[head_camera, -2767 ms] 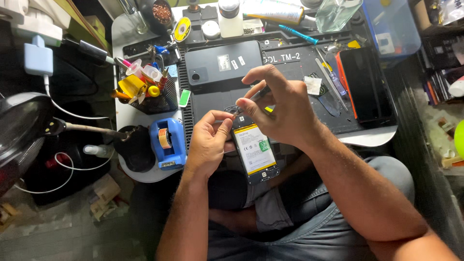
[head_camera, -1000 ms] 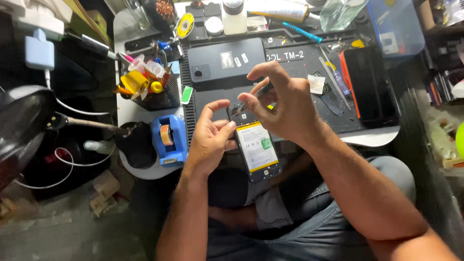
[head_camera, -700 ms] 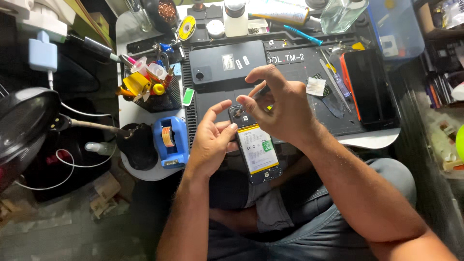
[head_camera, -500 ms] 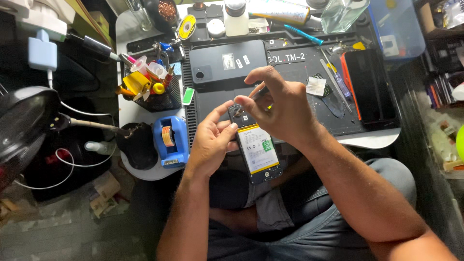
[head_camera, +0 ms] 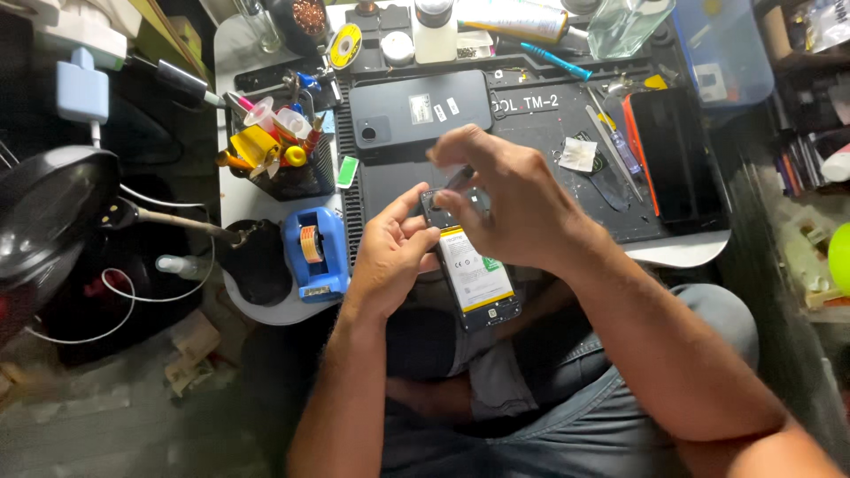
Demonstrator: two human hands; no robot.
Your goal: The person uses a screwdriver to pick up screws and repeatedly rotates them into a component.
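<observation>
An opened phone (head_camera: 474,274) with its back off shows a yellow-edged battery; it lies tilted over the table's front edge above my lap. My left hand (head_camera: 390,257) grips its left side, thumb near the top corner. My right hand (head_camera: 509,199) hovers over the phone's upper end with fingers curled, fingertips close to the top circuit area; whether it pinches a small tool or part I cannot tell. The phone's grey back cover (head_camera: 416,111) lies on the black work mat (head_camera: 549,133) just beyond.
A blue tape dispenser (head_camera: 316,252) sits left of my left hand. A tray of small parts and tools (head_camera: 274,150) stands at the left. Another dark phone (head_camera: 673,155), tweezers and a screwdriver (head_camera: 620,146) lie on the right. A black lamp (head_camera: 53,212) hangs left.
My right hand has stayed over the phone's top, its fingers shifting slightly. The left hand keeps its hold. The view has moved a little.
</observation>
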